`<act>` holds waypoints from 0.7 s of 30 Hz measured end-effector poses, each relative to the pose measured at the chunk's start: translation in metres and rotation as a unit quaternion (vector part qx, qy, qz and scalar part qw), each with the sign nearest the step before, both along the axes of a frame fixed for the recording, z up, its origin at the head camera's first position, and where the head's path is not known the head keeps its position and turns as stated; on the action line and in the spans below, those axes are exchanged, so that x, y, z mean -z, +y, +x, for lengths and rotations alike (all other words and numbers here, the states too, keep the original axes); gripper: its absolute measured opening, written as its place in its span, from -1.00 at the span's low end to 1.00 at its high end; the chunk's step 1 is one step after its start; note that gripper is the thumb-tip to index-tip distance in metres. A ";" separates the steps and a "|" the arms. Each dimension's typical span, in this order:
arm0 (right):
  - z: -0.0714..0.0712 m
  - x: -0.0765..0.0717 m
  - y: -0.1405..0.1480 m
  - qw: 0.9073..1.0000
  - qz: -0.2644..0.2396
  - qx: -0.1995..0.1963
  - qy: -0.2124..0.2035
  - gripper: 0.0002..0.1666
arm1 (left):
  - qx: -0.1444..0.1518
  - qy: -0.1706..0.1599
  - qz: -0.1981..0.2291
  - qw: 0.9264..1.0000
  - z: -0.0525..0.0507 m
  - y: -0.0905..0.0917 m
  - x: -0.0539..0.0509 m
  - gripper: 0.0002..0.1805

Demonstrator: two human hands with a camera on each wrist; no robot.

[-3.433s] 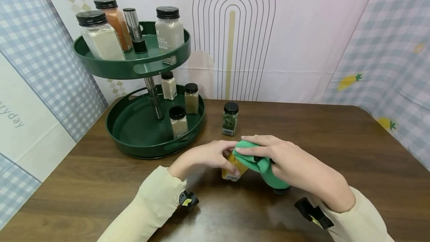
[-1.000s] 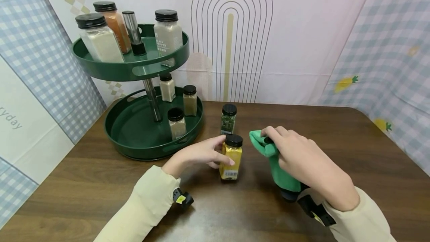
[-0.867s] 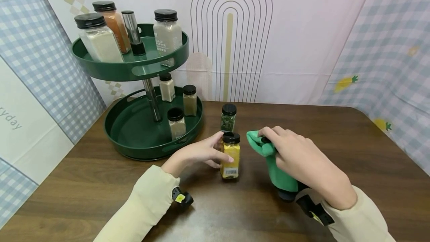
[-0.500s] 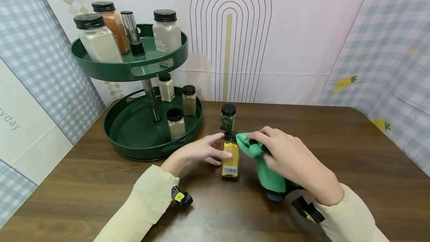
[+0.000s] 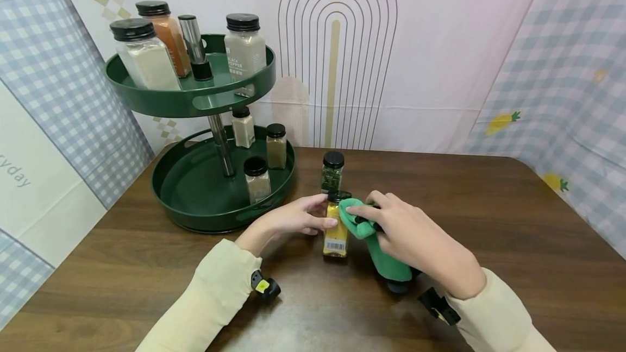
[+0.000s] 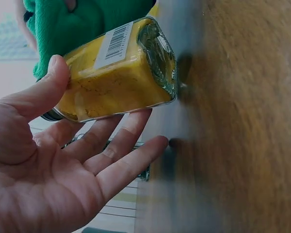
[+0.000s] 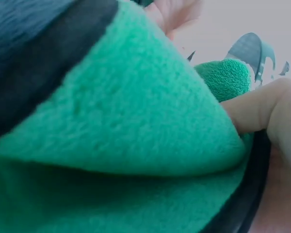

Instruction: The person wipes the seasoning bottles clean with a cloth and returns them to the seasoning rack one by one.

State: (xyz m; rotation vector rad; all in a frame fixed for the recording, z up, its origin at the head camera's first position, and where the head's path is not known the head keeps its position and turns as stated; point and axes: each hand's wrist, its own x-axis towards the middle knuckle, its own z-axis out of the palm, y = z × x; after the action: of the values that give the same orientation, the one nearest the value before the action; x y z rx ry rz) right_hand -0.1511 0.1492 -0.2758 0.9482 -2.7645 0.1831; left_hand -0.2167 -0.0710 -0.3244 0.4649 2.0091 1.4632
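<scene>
A square glass spice jar [image 5: 335, 240] with yellow contents and a black lid is held by my left hand [image 5: 289, 217], thumb on the near side and fingers behind. In the left wrist view the jar [image 6: 116, 80] shows its barcode label and thick glass base, close to the tabletop. My right hand [image 5: 415, 235] grips a green cloth [image 5: 388, 262] with black edging, its folded top against the jar's upper right side. The cloth [image 7: 126, 107] fills most of the right wrist view. Behind the yellow jar stands a black-lidded jar of green herbs [image 5: 331, 177].
A two-tier green rack [image 5: 222, 216] stands at the left on the wooden table [image 5: 469, 194]. Large jars, including an orange one [image 5: 171, 42], are on its upper tier, with several small jars [image 5: 258, 184] below. A patterned cloth backdrop [image 5: 430, 69] hangs behind.
The cloth covered the tilted jar's top at first, then came away to the right. Since then my right hand has brought it left, back against the jar, which stands more upright than at first.
</scene>
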 end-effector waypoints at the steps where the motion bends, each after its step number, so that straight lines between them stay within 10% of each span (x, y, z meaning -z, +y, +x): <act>1: 0.000 -0.001 0.001 1.000 0.005 -0.003 -0.005 -0.46 | 0.000 0.001 -0.003 1.000 0.000 0.000 0.000 -0.45; 21: 0.008 0.004 -0.002 0.976 0.070 -0.035 -0.206 -0.33 | -0.008 -0.003 -0.019 1.000 0.002 0.001 -0.001 -0.44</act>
State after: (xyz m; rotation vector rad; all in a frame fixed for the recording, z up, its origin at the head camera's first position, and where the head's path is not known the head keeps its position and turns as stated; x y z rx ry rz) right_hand -0.1428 0.1471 -0.2797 1.1583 -3.1565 0.2206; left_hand -0.2147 -0.0698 -0.3230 0.4281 2.0361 1.4326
